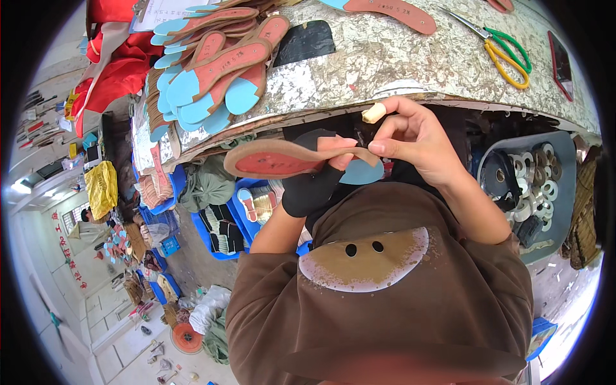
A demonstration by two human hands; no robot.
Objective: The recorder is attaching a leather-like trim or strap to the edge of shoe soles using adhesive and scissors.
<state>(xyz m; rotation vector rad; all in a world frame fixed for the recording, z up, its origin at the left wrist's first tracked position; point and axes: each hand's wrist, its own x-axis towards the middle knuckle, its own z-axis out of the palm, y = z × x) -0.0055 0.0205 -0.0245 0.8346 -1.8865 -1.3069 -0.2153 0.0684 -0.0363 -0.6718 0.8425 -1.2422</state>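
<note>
My left hand, in a black fingerless glove, grips an insole with a red face and a tan edge, held in front of my body. Its wide end points left, and a light blue part shows beneath the narrow end. My right hand is at that narrow end, thumb against the edge and fingers curled in a pinch. A cream-coloured wrap or small piece sits at the tip of the right index finger; which it is I cannot tell.
On the worn table lie a pile of red and blue insoles, a black patch, scissors with green and yellow handles, and a phone. A grey tub of tape rolls stands right; blue baskets stand left.
</note>
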